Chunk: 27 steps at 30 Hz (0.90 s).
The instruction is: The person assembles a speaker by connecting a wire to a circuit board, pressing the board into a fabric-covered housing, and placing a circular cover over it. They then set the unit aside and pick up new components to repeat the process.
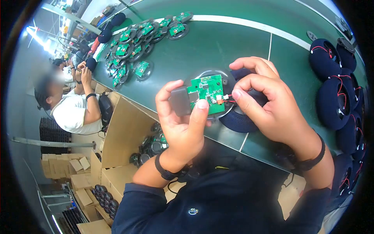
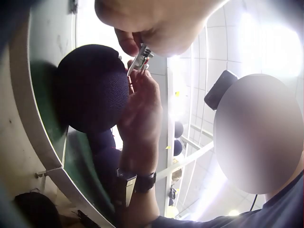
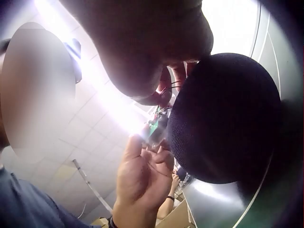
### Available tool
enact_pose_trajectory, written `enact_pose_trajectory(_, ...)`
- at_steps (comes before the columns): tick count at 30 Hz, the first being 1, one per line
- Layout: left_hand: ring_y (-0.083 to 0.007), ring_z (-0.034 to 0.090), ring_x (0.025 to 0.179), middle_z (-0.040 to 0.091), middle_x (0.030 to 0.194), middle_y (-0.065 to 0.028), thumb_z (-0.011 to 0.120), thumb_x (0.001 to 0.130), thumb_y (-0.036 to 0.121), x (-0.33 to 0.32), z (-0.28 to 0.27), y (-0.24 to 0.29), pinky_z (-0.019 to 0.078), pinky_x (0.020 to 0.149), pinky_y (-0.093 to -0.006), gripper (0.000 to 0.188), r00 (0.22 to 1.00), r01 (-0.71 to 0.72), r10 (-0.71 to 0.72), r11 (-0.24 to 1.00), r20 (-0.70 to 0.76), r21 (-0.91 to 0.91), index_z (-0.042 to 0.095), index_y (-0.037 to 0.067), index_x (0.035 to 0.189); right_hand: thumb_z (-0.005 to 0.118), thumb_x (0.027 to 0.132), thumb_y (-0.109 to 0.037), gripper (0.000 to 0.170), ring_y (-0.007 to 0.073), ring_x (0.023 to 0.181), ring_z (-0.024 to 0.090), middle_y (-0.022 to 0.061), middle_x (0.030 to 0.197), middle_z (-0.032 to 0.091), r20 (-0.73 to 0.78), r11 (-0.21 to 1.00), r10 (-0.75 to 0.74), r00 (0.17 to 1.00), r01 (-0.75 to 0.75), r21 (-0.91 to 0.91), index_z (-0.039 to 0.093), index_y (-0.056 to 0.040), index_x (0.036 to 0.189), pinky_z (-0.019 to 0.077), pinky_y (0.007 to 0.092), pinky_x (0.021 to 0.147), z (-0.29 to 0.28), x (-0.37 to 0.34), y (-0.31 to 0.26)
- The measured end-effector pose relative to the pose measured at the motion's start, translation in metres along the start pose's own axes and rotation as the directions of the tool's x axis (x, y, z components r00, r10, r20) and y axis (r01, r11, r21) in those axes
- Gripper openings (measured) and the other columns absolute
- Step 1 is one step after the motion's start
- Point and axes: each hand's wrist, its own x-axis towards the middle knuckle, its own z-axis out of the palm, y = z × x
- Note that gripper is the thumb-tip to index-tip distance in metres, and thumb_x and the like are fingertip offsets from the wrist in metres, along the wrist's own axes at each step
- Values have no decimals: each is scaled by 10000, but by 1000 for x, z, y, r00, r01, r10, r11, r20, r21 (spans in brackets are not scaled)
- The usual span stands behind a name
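Note:
In the head view the left hand [image 1: 181, 124] grips a round clear-and-black base by its edge, thumb on the green circuit board [image 1: 206, 91] fixed to it. The right hand [image 1: 274, 101] pinches thin red and black wires [image 1: 230, 98] at a small white plug by the board's connector; whether the plug is seated, I cannot tell. Behind the right fingers lies a dark blue fabric-covered round shell [image 1: 239, 120]. The left wrist view shows the shell [image 2: 92, 90] beside the hands, and the right wrist view shows the shell [image 3: 225, 118] close to the right hand [image 3: 152, 52].
A pile of round bases with green boards [image 1: 136, 45] lies at the table's back left. Several dark blue shells with red wires [image 1: 329, 103] line the right side. A cardboard box [image 1: 124, 132] stands at the table's left edge. Another person [image 1: 74, 113] sits beyond it.

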Motion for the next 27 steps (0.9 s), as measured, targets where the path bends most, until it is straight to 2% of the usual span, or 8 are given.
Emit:
enact_pose_trajectory(2,-154,682,860,645,1140,-111,660,998,98,0,-1,0,536,551,-246,561,1000,-9,9,1000,-19,12,356,101,1469,723,923,-98,67,320,1296,519,139,1339,624,-1,1000,-16,1000,16,-9,701,-36,910,388,432,1119,-1,1,1)
enact_pose_trajectory(4,-111,644,880,612,1174,-89,705,961,46,0,-3,0,524,569,-212,586,1000,28,-28,998,4,-59,382,110,1447,733,917,-109,78,337,1319,498,140,1359,610,32,996,-72,997,74,-54,702,-37,908,379,446,1127,-4,2,0)
enact_pose_trajectory(11,-105,634,862,605,1155,-82,697,969,43,1,-3,2,518,573,-216,583,999,48,-45,994,27,-96,380,104,1455,723,925,-144,107,363,1325,479,165,1371,581,92,983,-166,982,173,-68,691,-44,909,364,464,1131,-9,4,5)
enact_pose_trajectory(14,-103,631,858,605,1147,-79,697,971,46,1,-3,3,517,576,-217,579,998,68,-66,994,25,-86,384,102,1454,687,950,-151,126,354,1271,488,163,1310,573,110,978,-187,976,196,-73,656,-43,893,372,462,1108,-11,6,7)
enact_pose_trajectory(16,-103,627,860,606,1141,-76,696,973,53,1,-4,3,518,579,-221,572,995,97,-96,991,18,-88,387,104,1453,719,931,-169,138,359,1207,502,135,1248,567,89,968,-228,970,236,-83,642,-56,912,426,449,1045,-13,7,11)
enact_pose_trajectory(19,-106,627,865,607,1135,-76,696,976,60,3,-4,1,523,582,-228,568,994,110,-106,986,35,-124,388,105,1451,692,946,-146,114,352,1199,499,131,1243,558,131,940,-323,937,333,-68,620,-57,934,433,440,1031,-12,8,25)
enact_pose_trajectory(22,-110,631,873,611,1128,-75,698,975,63,4,-3,-1,528,585,-233,570,992,123,-120,985,36,-122,388,107,1450,685,944,-125,101,356,1187,510,134,1236,562,134,937,-340,931,347,-35,610,-58,952,442,434,1022,-14,8,26)
enact_pose_trajectory(27,-114,637,894,616,1132,-76,699,976,70,6,-1,0,534,588,-236,571,990,133,-126,980,60,-150,388,107,1454,721,904,-114,135,347,1119,554,106,1131,608,125,890,-424,897,438,-126,611,-68,968,461,437,978,-17,11,26)
